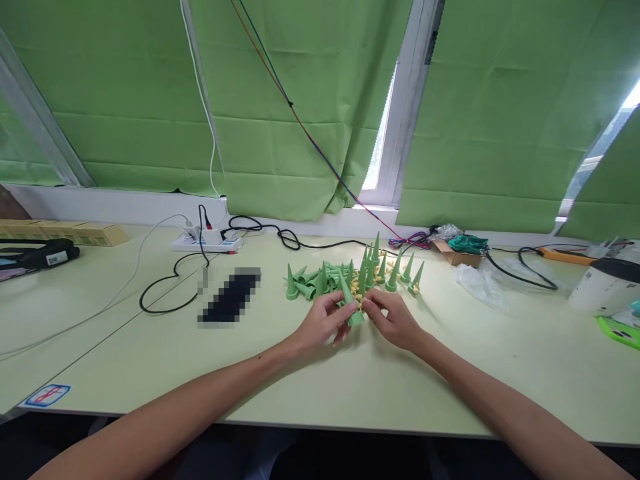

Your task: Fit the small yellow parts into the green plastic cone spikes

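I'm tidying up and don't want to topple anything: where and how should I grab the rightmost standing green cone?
I'd pinch the rightmost green cone low on its body, just above the wider base, coming from its right. It tapers to a thin tip, yellow pieces sit at its base, and the neighbouring cone stands to its left.

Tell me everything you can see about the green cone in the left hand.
The green cone looks like matte plastic, tapering from a wide base to a narrow tip. The left hand holds it near its base, tilted, the tip leaning left in the picture. The right hand is beside the base; contact is unclear.
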Available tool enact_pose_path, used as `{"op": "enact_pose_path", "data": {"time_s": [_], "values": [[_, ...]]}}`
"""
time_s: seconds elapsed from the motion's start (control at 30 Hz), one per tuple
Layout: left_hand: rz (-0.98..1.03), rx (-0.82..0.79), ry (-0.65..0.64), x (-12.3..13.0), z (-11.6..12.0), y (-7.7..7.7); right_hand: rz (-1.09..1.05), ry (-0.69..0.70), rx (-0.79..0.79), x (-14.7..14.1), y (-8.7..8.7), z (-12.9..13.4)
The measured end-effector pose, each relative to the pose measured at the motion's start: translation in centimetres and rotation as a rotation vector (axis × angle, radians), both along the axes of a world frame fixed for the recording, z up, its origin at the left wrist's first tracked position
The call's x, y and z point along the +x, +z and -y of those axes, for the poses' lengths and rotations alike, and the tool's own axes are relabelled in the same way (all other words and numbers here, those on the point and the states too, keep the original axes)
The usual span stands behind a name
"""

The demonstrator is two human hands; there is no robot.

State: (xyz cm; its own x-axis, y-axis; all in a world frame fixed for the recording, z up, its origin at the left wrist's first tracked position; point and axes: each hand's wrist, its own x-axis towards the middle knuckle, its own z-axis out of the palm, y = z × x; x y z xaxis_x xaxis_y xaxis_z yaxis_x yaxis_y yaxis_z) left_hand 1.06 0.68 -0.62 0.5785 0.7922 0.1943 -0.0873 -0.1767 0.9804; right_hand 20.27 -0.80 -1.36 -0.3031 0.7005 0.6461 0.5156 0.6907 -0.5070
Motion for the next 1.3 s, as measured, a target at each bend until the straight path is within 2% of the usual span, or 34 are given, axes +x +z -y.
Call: {"op": "enact_pose_path", "data": {"time_s": [0.23, 0.47, 0.63, 1.0, 1.3], "values": [[-0.072, 0.095, -0.007, -0.09, 0.07, -0.1, 0.027, 0.018, -0.038, 0.09, -0.15, -0.18], [-0.207, 0.373, 0.183, 0.26, 0.31, -0.36, 0.052, 0.023, -0.06, 0.04, -0.51, -0.4], [-0.284, 0.515, 0.201, 0.24, 0.34, -0.17, 0.064, 0.026, -0.071, 0.03, -0.7, -0.54], [-0.284, 0.643, 0.136, 0.02, 0.2, -0.69, 0.049, 0.011, -0.123, -0.22, -0.54, -0.48], [-0.257, 0.587, 0.257, 0.24, 0.43, -0.5, -0.028, -0.059, -0.087, -0.31, 0.0, -0.23]]}}
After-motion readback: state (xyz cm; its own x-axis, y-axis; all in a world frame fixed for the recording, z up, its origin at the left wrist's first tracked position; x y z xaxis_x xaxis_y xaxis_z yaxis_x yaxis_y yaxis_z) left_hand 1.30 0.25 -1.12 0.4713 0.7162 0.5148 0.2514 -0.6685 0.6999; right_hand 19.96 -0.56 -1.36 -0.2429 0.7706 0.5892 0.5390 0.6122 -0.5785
